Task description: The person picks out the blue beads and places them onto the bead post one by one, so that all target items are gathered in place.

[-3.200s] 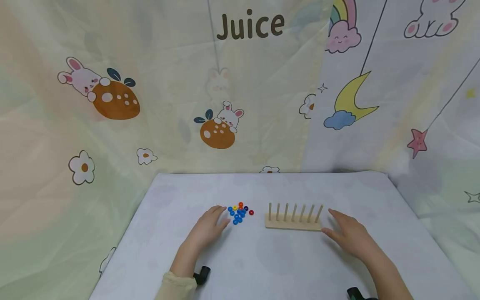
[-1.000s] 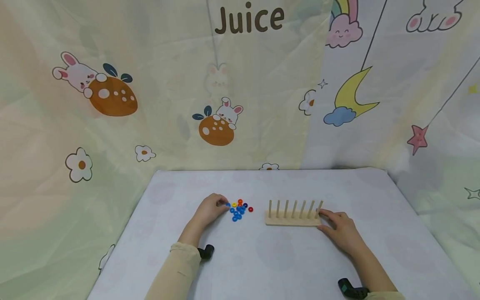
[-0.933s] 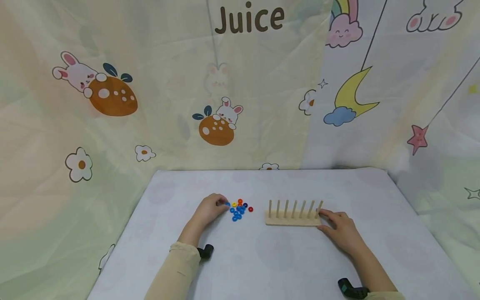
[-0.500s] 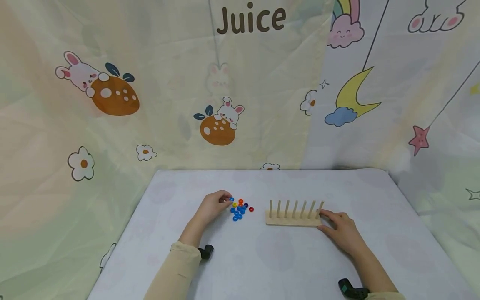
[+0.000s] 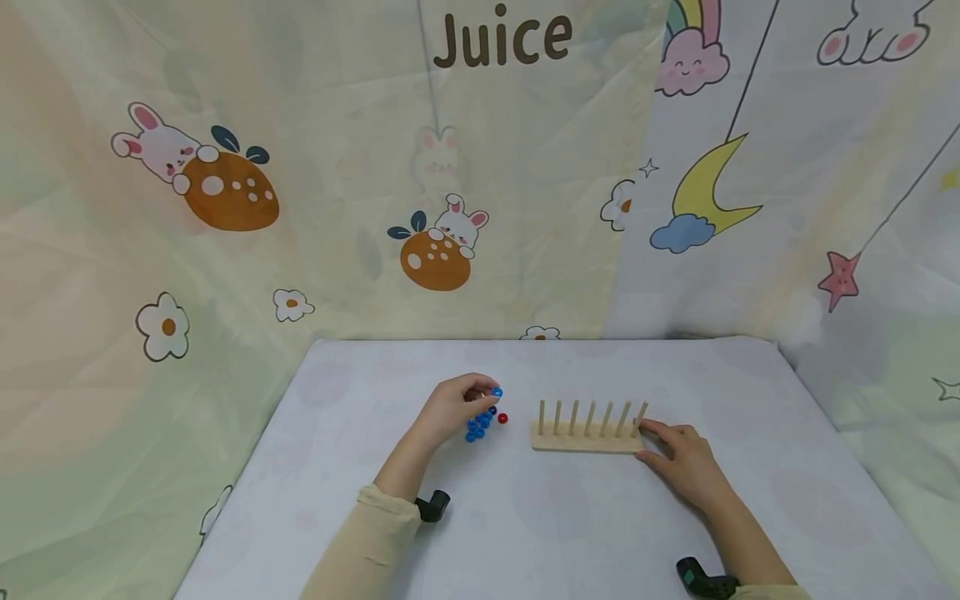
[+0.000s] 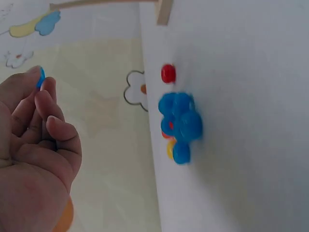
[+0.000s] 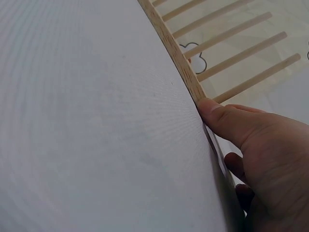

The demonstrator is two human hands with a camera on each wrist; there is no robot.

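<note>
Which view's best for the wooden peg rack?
Head: nearly the whole peg rack and seven pegs show, one end partly behind the right hand. Right wrist crops its other end; left wrist catches just a piece up top.

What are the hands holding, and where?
The left hand pinches a blue bead by its edge; the right hand grips the peg rack at its right end.

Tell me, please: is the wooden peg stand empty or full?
Empty: on the wooden peg stand, all seven pegs show bare in the head view.
</note>
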